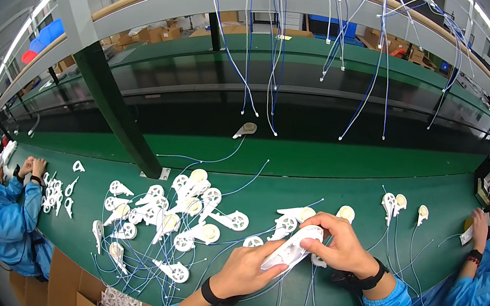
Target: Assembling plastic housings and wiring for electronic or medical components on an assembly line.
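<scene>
Both my hands hold one white plastic housing (288,254), an elongated shell with a rounded end and a hollow inside. My left hand (246,267) closes on its lower left end, thumb along the near edge. On the upper right end, my right hand (338,244) grips with the thumb pressed at the rim. Blue and white wires (310,293) hang below the hands; whether they join this housing is hidden. Just left of my hands spreads a pile of white wired housings (188,201) with round wheel-like or cream discs. One housing with a cream disc (346,213) lies behind my right hand.
A green workbench (77,236) runs across, with a dark conveyor belt (200,118) behind it. Wires (278,51) dangle from an overhead rail. A green post (119,110) stands at left. Co-workers sit at left (5,213) and right (479,267). A cardboard box (70,285) of white parts stands below.
</scene>
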Demonstrator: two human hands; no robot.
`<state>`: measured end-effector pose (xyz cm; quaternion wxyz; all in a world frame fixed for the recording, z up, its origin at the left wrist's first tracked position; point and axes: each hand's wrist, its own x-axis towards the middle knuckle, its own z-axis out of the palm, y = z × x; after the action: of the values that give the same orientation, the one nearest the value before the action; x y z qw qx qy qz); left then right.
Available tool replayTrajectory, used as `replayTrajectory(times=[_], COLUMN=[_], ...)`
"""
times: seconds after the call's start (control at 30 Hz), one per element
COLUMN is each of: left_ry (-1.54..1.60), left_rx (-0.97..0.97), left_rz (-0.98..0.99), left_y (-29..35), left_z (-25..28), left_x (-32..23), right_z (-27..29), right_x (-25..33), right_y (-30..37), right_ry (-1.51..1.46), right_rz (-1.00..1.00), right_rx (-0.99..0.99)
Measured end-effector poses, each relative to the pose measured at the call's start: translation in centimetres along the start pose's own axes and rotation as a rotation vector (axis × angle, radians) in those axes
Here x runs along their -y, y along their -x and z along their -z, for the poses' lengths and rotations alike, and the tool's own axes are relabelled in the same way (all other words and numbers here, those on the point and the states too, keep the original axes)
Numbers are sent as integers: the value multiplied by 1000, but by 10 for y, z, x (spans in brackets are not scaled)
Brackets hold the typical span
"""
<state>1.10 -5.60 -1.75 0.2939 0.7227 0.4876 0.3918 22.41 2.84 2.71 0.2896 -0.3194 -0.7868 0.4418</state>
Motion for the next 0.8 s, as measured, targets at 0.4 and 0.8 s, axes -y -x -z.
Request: replayTrajectory(times=[0.4, 0.8], left_ry=[11, 4], left_rx=[18, 42], left_rz=[10, 71], left_y=[0, 0], left_z=[0, 4], left_x=[0, -7], right_z=[-4, -17], right_x=[-9, -7], right_y=[0, 5], right_ry=[-66, -2], right_rz=[0, 24], right_rx=[-13, -65])
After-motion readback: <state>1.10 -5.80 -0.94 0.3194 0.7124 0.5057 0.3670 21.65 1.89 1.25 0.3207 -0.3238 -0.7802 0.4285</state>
